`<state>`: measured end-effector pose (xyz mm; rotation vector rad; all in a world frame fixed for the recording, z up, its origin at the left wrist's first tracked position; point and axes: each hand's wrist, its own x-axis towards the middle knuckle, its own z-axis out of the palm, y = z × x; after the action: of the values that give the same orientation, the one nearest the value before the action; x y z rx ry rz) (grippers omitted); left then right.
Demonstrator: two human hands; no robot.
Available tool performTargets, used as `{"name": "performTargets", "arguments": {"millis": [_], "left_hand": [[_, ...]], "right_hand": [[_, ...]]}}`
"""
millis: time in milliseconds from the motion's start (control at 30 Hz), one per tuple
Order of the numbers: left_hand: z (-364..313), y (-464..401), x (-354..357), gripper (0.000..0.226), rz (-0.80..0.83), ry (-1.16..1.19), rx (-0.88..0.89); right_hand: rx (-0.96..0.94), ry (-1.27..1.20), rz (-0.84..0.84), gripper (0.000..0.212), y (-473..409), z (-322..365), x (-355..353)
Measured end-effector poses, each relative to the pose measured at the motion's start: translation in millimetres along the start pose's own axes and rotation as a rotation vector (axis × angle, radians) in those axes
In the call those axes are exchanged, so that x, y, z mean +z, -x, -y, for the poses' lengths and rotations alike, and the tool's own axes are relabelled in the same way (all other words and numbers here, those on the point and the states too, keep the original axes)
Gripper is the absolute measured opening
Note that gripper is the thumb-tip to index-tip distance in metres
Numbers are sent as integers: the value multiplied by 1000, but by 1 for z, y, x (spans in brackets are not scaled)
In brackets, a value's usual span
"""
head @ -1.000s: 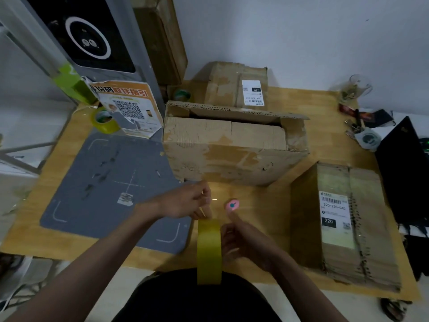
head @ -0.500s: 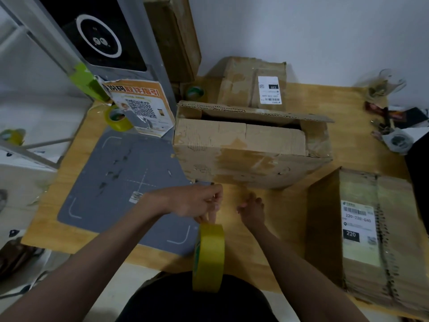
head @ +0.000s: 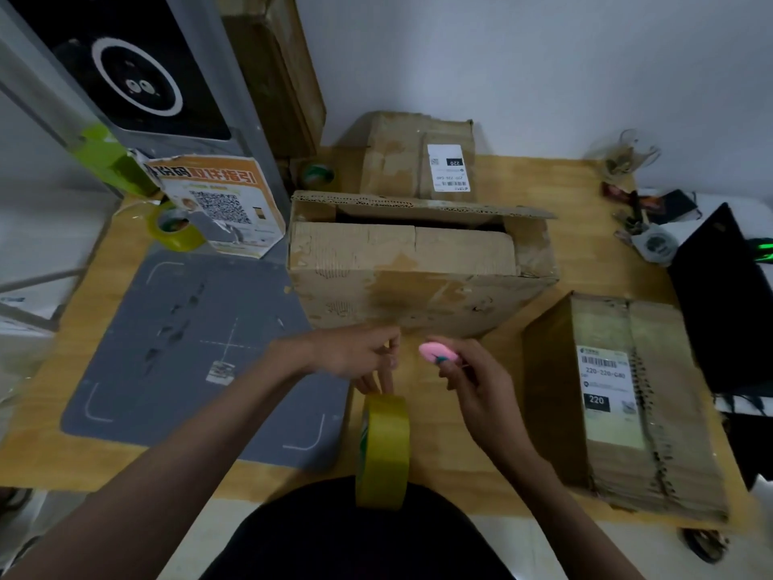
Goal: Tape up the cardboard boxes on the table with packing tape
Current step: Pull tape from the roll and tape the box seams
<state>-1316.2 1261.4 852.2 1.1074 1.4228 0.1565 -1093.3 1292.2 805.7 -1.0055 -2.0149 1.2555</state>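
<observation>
A wooden table fills the frame. At its centre sits a large worn cardboard box with its top flaps partly open. A stack of flattened boxes lies at lower right. A grey mat covers the left. At lower centre a yellow tape roll hangs on edge. Just above it, the left hand pinches the pulled tape end. The right hand curls its fingers around a small pink cutter.
</observation>
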Motion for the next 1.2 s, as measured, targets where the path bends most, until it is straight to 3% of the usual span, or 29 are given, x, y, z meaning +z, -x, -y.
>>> {"name": "performTargets", "arguments": {"millis": [233,500,600,833,1200], "left_hand": [[-3,0,1,15,-11,-27,1],[4,5,1,16,-37,-120,71],[5,6,3,16,-47,-142,86],[2,5,8,17,-18,-115,68],[-6,4,10,16,-2,-102,72]], "right_hand": [[-222,227,165,17,21,28,7],[-292,349,189,53,25,33,23],[-284,385,190,56,25,36,26],[-317,481,192,33,28,43,28],[-317,530,223,24,32,44,6]]}}
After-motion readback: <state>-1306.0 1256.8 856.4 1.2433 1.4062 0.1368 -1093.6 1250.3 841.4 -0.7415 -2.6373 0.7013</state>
